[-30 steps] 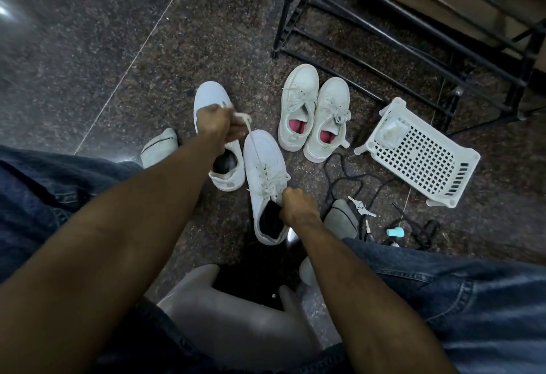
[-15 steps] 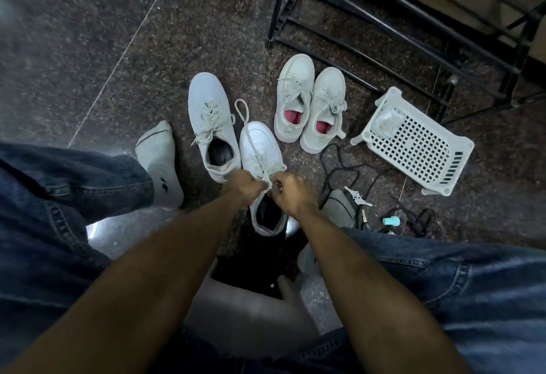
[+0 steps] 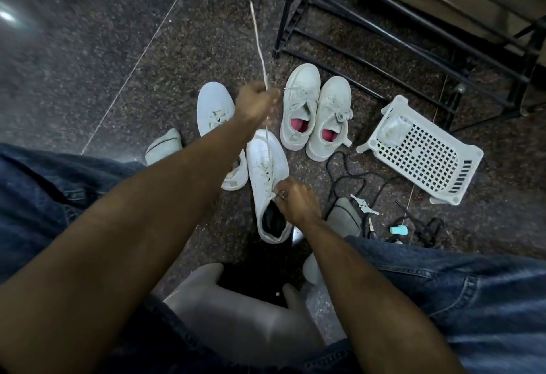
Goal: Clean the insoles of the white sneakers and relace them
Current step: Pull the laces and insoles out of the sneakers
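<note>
A white sneaker (image 3: 267,172) lies on the dark floor between my knees, toe pointing away. My left hand (image 3: 255,103) is raised beyond its toe and grips a white lace (image 3: 260,48); the lace runs taut from the shoe up through the fist, and its free end flies upward. My right hand (image 3: 295,200) pinches the lacing at the sneaker's top eyelets. Its partner sneaker (image 3: 214,113) lies to the left, half hidden by my left forearm. A second white pair with pink insoles (image 3: 316,113) stands further back.
A white plastic basket (image 3: 425,152) lies on its side at right. Black laces (image 3: 348,178), keys (image 3: 363,205) and a small teal object (image 3: 399,230) are scattered near my right knee. A black metal rack (image 3: 413,27) stands behind. A grey stool (image 3: 236,323) is under me.
My left hand left the eyelets beside the right hand and swung up and away, pulling the lace out long and taut. My right hand stayed at the sneaker's top eyelets.
</note>
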